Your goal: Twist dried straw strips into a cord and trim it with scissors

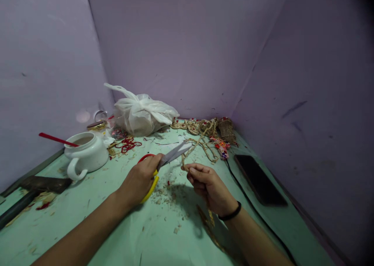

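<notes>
My left hand (142, 180) grips scissors (168, 156) with red and yellow handles; the blades are parted and point right toward a jute cord. My right hand (208, 186), with a black band on the wrist, pinches that jute cord (201, 143) just below the blade tips. The cord runs back to a tangled pile of cord (198, 126) at the far wall. More cord hangs below my right wrist. Both hands hover over the pale green table (163, 238), where small cut scraps (168, 195) lie.
A white pot (87, 155) with a red stick in it stands at the left. Behind it are a tied white plastic bag (143, 114), red thread (128, 144) and a small jar. A dark phone (259, 178) with a black cable lies at the right. A dark tool (35, 192) lies at the far left. Purple walls enclose the table.
</notes>
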A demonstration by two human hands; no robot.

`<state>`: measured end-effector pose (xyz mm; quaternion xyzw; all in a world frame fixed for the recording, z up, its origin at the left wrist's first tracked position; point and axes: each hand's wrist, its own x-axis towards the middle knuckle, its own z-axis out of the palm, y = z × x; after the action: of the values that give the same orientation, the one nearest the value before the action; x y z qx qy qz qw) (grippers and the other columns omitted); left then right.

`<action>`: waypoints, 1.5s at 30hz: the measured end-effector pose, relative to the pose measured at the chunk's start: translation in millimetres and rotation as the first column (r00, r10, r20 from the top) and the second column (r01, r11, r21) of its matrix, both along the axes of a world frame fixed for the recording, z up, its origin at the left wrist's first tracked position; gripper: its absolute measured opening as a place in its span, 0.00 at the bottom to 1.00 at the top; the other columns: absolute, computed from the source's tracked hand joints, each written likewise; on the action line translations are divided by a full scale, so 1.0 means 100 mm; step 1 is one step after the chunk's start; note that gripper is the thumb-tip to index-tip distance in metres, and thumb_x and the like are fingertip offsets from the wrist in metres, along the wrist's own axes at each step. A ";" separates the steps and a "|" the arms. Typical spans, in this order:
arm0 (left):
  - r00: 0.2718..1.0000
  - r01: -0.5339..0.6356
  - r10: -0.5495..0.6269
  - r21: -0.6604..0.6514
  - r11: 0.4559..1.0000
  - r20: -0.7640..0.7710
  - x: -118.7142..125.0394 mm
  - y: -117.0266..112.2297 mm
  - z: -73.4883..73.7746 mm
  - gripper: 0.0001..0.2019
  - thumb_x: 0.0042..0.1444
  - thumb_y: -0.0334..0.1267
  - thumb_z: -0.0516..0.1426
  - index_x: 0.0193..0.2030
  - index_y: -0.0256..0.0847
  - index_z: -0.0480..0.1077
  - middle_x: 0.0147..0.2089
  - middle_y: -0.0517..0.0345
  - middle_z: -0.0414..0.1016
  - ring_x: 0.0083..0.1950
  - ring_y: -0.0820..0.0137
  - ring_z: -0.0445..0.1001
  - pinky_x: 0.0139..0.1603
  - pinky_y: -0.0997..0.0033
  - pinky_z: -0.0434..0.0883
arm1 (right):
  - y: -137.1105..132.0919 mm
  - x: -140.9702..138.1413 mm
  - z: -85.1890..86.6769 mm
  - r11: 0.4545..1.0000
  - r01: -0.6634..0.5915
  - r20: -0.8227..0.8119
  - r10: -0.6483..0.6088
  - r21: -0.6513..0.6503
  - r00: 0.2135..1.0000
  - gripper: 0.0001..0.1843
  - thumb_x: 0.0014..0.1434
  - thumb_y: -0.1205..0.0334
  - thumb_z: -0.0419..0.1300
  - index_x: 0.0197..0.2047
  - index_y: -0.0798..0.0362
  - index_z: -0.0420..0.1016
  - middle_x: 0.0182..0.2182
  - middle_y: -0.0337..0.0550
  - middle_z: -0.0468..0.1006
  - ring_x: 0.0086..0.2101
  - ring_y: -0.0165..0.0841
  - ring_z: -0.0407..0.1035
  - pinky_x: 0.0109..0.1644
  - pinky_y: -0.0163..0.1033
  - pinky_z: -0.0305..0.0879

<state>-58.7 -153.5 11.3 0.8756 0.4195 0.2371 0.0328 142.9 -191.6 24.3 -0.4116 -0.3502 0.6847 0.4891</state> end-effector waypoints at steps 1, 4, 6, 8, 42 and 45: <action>0.999 -0.024 0.023 0.003 1.000 0.026 -0.02 0.01 0.01 0.25 0.46 0.25 0.44 0.53 0.40 0.54 0.44 0.51 0.66 0.45 0.66 0.65 0.44 0.65 0.65 | 0.00 0.00 0.00 1.000 0.012 0.024 -0.013 0.016 1.000 0.13 0.44 0.58 0.62 0.34 0.57 0.71 0.15 0.31 0.62 0.13 0.16 0.40 0.15 0.27 0.30; 0.997 -0.053 0.052 0.024 0.998 0.057 -0.04 0.02 0.03 0.24 0.46 0.25 0.45 0.53 0.39 0.56 0.43 0.51 0.66 0.45 0.65 0.65 0.45 0.63 0.65 | 0.01 -0.02 -0.01 0.997 0.019 0.120 -0.028 0.073 0.992 0.15 0.46 0.56 0.61 0.36 0.57 0.72 0.14 0.31 0.62 0.13 0.17 0.43 0.15 0.27 0.34; 0.998 -0.048 0.046 0.047 0.998 0.052 -0.04 0.01 0.02 0.24 0.46 0.25 0.45 0.53 0.38 0.56 0.44 0.50 0.66 0.45 0.64 0.65 0.45 0.62 0.64 | 0.01 -0.03 -0.01 0.994 0.030 0.161 -0.048 0.108 0.986 0.15 0.45 0.56 0.62 0.34 0.58 0.73 0.17 0.35 0.66 0.14 0.18 0.49 0.16 0.27 0.40; 0.999 -0.042 0.040 0.078 0.996 0.035 -0.01 0.01 0.01 0.26 0.45 0.24 0.45 0.54 0.36 0.56 0.44 0.48 0.66 0.45 0.63 0.64 0.45 0.61 0.64 | 0.01 -0.04 -0.01 0.989 0.062 0.173 -0.086 0.137 0.981 0.13 0.43 0.58 0.63 0.31 0.59 0.74 0.19 0.36 0.67 0.17 0.20 0.53 0.17 0.28 0.44; 0.976 0.130 -0.102 0.138 0.982 -0.193 0.03 0.01 -0.05 0.26 0.48 0.27 0.47 0.57 0.37 0.54 0.44 0.46 0.63 0.45 0.62 0.62 0.45 0.58 0.63 | -0.05 -0.02 0.12 0.995 -0.100 0.001 0.100 -0.018 0.995 0.18 0.36 0.74 0.58 0.34 0.59 0.76 0.19 0.35 0.65 0.15 0.17 0.42 0.17 0.30 0.33; 0.975 0.109 -0.080 0.133 0.985 -0.207 0.02 0.01 -0.05 0.26 0.48 0.27 0.47 0.57 0.37 0.54 0.44 0.46 0.63 0.43 0.63 0.63 0.43 0.60 0.64 | -0.05 -0.01 0.11 0.994 -0.113 -0.022 0.113 -0.003 0.993 0.15 0.38 0.73 0.59 0.34 0.58 0.75 0.20 0.34 0.63 0.15 0.17 0.42 0.17 0.30 0.33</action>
<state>-56.6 -152.6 6.8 0.9142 0.3603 0.1753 -0.0612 141.8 -196.3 35.2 -0.3847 -0.3661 0.7166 0.4522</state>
